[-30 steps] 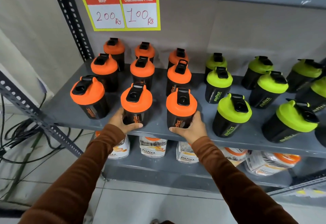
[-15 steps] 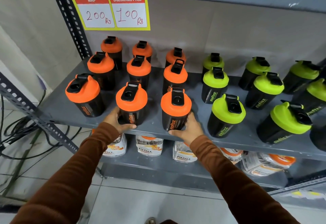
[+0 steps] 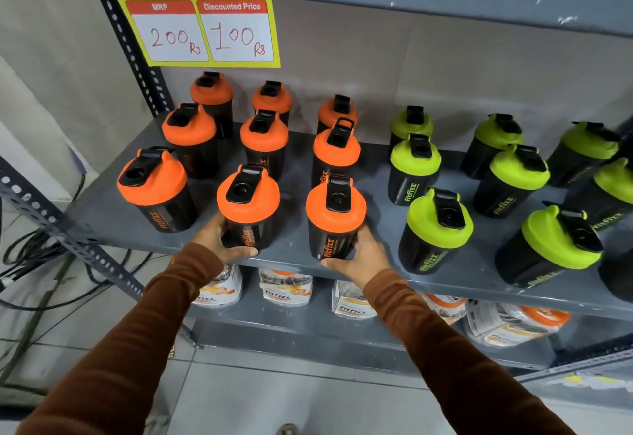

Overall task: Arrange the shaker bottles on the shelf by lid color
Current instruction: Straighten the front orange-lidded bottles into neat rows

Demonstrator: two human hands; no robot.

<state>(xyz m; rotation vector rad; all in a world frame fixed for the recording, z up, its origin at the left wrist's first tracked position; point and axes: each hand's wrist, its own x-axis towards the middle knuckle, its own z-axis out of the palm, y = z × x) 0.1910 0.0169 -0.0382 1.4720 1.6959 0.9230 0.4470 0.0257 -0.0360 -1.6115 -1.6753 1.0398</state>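
Grey shelf (image 3: 102, 215) nearly sorted: left hand (image 3: 219, 241) and right hand (image 3: 359, 256) each wrap low round a front orange-lidded shaker (image 3: 248, 208), (image 3: 335, 218); better to slide them level, clear of the green-lidded shaker (image 3: 435, 232) beside the right grip.

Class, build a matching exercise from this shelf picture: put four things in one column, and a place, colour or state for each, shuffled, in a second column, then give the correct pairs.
Column 1
1. left hand
2. right hand
3. price sign
4. pouches

Column 2
A. on the lower shelf
B. on the middle front orange-lidded bottle
C. hung above the orange group
D. on the front orange-lidded bottle nearest the green lids

Pairs: 1-B, 2-D, 3-C, 4-A
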